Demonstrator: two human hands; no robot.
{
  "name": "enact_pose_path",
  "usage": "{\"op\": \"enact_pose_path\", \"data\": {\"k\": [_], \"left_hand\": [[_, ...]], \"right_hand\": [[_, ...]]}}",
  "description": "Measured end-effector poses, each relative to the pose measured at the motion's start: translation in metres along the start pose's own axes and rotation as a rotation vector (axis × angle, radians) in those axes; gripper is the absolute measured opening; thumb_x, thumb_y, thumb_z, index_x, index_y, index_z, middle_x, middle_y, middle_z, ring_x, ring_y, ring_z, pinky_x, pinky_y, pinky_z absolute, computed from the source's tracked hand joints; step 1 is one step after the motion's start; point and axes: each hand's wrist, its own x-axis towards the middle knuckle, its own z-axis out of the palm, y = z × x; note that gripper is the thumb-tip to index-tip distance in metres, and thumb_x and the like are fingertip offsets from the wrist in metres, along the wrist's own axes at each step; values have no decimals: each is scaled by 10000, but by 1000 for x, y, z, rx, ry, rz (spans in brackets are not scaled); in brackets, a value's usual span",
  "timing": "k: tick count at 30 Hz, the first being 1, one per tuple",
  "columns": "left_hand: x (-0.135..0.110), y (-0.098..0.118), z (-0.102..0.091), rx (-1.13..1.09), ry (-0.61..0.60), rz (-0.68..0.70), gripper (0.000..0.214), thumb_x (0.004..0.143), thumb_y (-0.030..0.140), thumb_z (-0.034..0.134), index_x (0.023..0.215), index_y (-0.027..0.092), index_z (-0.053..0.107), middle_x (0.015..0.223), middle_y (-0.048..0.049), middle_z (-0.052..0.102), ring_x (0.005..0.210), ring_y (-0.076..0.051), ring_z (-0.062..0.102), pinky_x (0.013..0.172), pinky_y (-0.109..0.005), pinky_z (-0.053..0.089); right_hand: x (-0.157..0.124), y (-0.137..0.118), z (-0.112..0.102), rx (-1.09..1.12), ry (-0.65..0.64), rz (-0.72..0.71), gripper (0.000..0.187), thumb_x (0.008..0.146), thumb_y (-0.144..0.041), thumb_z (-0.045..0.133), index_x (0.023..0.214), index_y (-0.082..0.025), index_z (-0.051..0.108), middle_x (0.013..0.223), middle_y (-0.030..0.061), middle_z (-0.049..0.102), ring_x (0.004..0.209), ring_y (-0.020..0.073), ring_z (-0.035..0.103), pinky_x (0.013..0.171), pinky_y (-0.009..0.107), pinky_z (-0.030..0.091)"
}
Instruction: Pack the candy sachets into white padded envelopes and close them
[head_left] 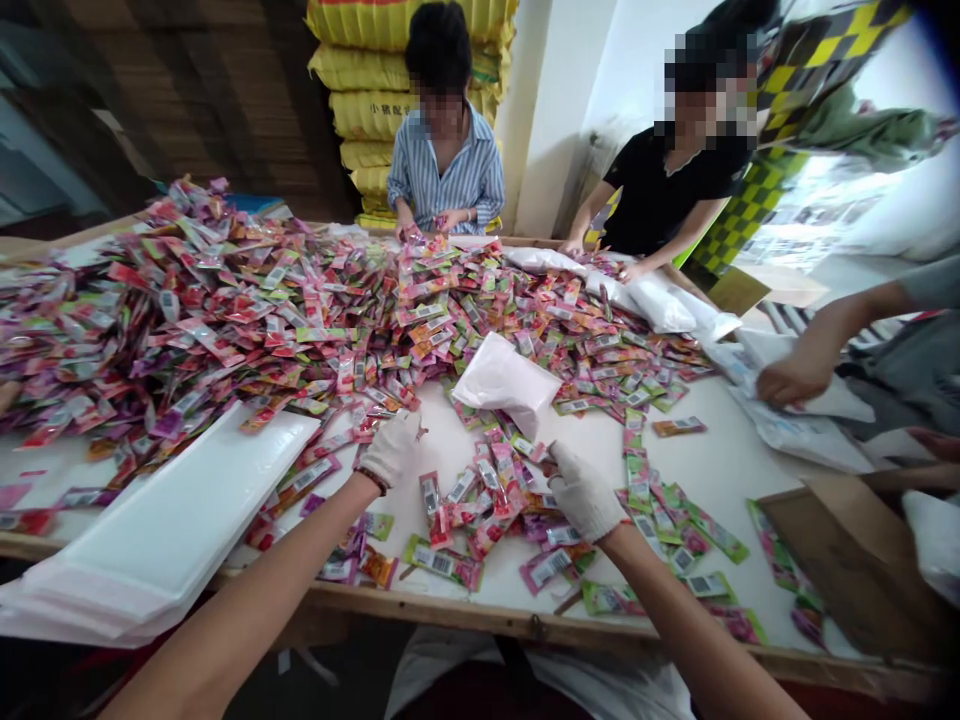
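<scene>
My left hand (391,452), in a white knit glove, is just above the table at the edge of the large heap of small snack packets (247,300). Its fingers are curled together, and what they hold, if anything, is hidden. In a matching glove, my right hand (586,490) pinches the end of a small green and pink packet (529,448). Between my hands lies a loose group of pink, red, purple and green packets (487,490). Just beyond them a filled white mailer bag (506,380) rests against the heap.
A stack of flat white mailer bags (172,510) lies at left, over the table's front edge. More filled white bags (660,300) are at right, where a co-worker's hand (795,380) presses one. Two people work across the table. An open cardboard box (862,560) stands front right.
</scene>
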Motion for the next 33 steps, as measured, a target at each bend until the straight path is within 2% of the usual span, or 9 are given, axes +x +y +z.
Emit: {"op": "enact_pose_path", "data": {"k": [4,7,10,14,19,22,25,29,33], "left_hand": [[-20,10,-11,-155,-22,21,210,976,217,328,1030,170,526,906,-45,634,813,-143,608,722,-234,432],[-40,14,-12,-291,-201,232,176,876,291,530,1028,203,539,883,4,635,772,-130,602,694,-212,448],[-56,8,-3,-204,-389,468,297,718,182,611,1012,207,581,958,-21,640,846,-173,601,749,-251,461],[-64,-10,1,-23,-374,508,295,674,80,520,929,196,612,1030,-65,614,946,-208,577,849,-302,450],[-62,-30,-31,-190,-243,445,181,734,78,465,834,184,573,965,-48,603,908,-179,566,838,-290,440],[-62,-12,-43,-453,-254,252,178,815,166,467,967,190,555,866,-15,629,773,-150,577,713,-258,452],[-64,30,-30,-649,-303,212,318,812,308,585,1107,201,533,919,-14,664,779,-149,602,673,-239,461],[-60,77,6,-312,-331,305,238,703,261,680,917,180,616,914,-62,665,837,-211,618,733,-294,461],[-53,75,6,-213,-249,400,68,738,192,572,801,186,598,907,-69,645,846,-209,602,744,-300,440]], "right_hand": [[11,-42,7,120,-68,73,260,900,-325,474,1120,-201,536,900,61,689,809,191,631,710,263,436],[19,-72,22,-42,-202,175,361,832,-501,572,1022,-194,578,890,91,695,803,233,647,672,294,434],[22,-81,35,-195,-289,208,305,799,-383,597,1020,-174,614,920,137,704,844,278,662,686,328,442],[17,-58,34,16,-223,123,279,772,-238,568,1038,-195,641,903,78,706,827,224,648,714,293,460],[4,-3,0,435,-15,100,279,779,-333,590,1025,-203,595,733,-4,626,625,156,548,570,242,428],[-4,18,-15,445,-90,110,291,757,-288,581,1032,-197,552,668,-33,552,547,129,473,506,223,375],[-10,20,-15,214,-246,28,435,741,-199,564,1175,-212,554,760,-8,610,626,144,531,582,237,403],[-10,13,-12,-161,-397,-24,376,692,-198,642,1068,-204,658,919,53,672,830,204,604,731,270,427],[-12,14,-25,-227,-260,-112,158,744,-182,578,870,-186,674,964,76,643,870,190,594,774,260,427]]}}
